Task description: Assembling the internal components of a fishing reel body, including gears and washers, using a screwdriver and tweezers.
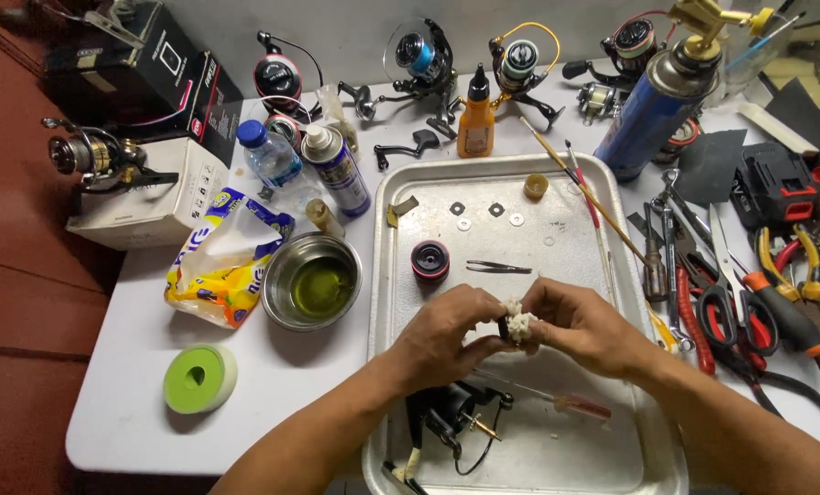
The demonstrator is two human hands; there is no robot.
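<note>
Over the metal tray [612,431], the left hand [442,335] and right hand [584,325] meet, fingers curled closed around a small dark part [504,327] wrapped in a white wad [520,323], pinched between both sets of fingertips. A black spool [429,260] and tweezers [499,268] lie just beyond.

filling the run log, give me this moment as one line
left hand: grips small dark part | right hand: presses white wad on it | under: metal tray | nearby: tweezers, spool
</note>
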